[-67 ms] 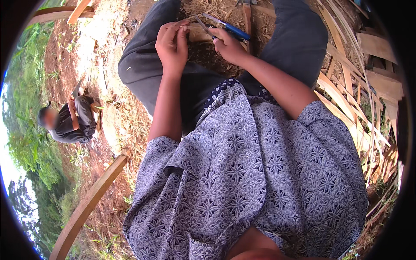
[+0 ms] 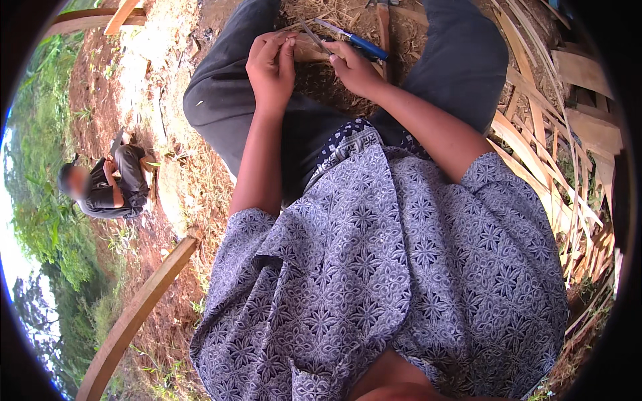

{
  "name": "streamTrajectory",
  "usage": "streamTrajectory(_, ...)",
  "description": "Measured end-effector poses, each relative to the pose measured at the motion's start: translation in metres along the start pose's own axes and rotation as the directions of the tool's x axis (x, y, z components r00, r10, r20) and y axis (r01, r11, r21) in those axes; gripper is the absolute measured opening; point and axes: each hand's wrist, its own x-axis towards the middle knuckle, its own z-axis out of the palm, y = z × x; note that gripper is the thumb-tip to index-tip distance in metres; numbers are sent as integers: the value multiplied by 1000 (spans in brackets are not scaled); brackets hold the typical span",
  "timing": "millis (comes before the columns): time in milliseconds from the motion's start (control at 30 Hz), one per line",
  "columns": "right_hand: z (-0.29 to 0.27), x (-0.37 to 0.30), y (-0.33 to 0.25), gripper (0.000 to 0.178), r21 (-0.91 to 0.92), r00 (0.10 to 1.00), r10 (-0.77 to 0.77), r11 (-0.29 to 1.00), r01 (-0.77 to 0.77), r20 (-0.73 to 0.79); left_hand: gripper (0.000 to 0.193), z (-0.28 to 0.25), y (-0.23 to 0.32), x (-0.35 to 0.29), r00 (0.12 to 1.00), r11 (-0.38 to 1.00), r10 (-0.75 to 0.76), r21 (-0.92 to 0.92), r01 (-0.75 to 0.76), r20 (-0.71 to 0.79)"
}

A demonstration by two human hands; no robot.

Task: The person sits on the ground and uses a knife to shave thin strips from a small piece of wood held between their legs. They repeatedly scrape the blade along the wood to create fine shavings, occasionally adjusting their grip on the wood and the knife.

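Note:
My left hand (image 2: 273,70) is closed in a pinch on a thin strip of wood or bamboo (image 2: 287,33), most of it hidden by the fingers. Just to the right, my right hand (image 2: 356,70) is wrapped round a knife, its narrow blade (image 2: 310,33) slanting up and left toward the strip. Whether blade and strip touch I cannot tell. Beneath the blade, between my hands, lies a pale piece of wood (image 2: 313,53). A blue-handled tool (image 2: 366,47) with a slim metal blade rests just beyond my right hand.
My dark-trousered legs (image 2: 468,60) flank the work. A wooden-handled tool (image 2: 383,27) lies between them on shavings. Split wooden strips (image 2: 535,134) are heaped at right. A curved wooden beam (image 2: 137,321) stands lower left. Farther left, another person (image 2: 114,180) sits on the ground.
My left hand has shifted slightly right, toward the knife. The blade tip has moved a little left and up. The seated person's arms have moved slightly.

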Motion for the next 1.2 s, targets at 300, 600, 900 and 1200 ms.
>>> streamTrajectory(300,-52,22,-140,35,248,990,43,969,-9,-133,11,-8,19,-1,1000,1000,3,-16,-3,1)
streamTrajectory(600,-5,0,-20,33,-182,981,164,973,-143,107,11,-4,9,-3,995,994,-95,-61,94,-9)
streamTrajectory(900,-36,23,-125,32,119,911,-146,971,207,-386,9,-5,8,-4,997,998,-65,-16,65,-48)
streamTrajectory(1200,-8,-2,-39,38,39,995,69,997,-66,-69,10,-3,9,-4,994,995,-103,-20,102,-28)
